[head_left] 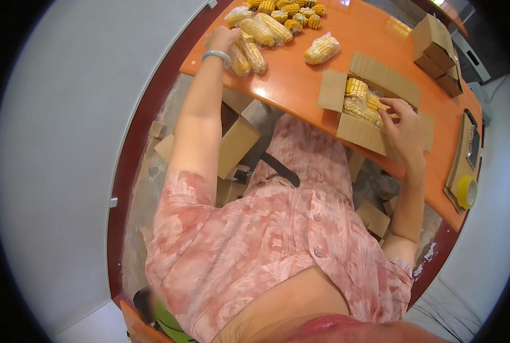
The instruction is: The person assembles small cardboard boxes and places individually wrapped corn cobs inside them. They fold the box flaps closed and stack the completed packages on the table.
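My left hand reaches to the far left of the table, beside a pile of plastic-wrapped corn cobs. Its fingers are partly hidden, so I cannot tell whether they grip one. Two more wrapped cobs lie just below that hand. At the right, my right hand is over an open cardboard box, with thumb and fingers closed on a short piece of corn. Other corn pieces and a wrapped cob lie in the box.
Short cut corn pieces sit behind the cobs, and one wrapped piece lies alone. Closed brown boxes stand at the far right. Yellow tape and a clipboard are on the orange table's right side. Opened cartons are underneath.
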### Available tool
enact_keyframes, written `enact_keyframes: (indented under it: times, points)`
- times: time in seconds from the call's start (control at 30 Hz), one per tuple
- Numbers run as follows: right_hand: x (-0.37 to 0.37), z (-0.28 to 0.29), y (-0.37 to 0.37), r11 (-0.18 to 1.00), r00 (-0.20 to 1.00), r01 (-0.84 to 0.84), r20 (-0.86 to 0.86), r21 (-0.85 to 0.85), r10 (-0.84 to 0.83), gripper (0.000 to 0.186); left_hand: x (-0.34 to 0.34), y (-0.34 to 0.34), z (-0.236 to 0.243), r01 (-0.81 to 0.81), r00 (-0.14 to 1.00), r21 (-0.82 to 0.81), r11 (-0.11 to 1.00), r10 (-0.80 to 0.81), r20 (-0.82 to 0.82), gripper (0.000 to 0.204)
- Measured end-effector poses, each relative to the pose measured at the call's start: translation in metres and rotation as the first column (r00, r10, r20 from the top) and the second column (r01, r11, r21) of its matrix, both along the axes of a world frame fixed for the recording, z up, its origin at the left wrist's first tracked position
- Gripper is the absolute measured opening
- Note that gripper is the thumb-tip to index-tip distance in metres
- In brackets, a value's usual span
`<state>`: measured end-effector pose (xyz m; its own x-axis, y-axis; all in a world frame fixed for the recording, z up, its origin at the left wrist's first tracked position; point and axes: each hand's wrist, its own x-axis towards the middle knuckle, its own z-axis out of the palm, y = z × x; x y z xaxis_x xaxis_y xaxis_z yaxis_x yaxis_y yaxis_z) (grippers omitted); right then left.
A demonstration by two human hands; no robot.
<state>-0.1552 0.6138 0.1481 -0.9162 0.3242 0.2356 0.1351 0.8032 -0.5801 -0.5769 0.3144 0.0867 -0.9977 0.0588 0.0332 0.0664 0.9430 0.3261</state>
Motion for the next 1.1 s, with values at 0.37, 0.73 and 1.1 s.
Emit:
enact_keyframes:
  times: [0.37,0.73,1.1]
  points:
    - [0.0,-0.001,-0.005,0.995,0.998,-0.061,0.001,-0.074,0.061,0.024,-0.026,-0.01,-0.03,-0.128,0.984,0.622,0.772,0.023,0.174,0.059]
    - [-0.024,0.007,-0.024,0.983,0.986,-0.146,-0.098,-0.115,0.135,0.024,0.019,-0.004,0.011,0.164,0.952,0.986,0.023,-0.266,-0.152,0.04]
    - [-0.139,0.0,-0.121,0.938,0.784,-0.276,-0.515,0.21,0.346,0.059,0.169,0.01,0.029,0.01,0.864,0.971,-0.24,-0.487,-0.13,0.031]
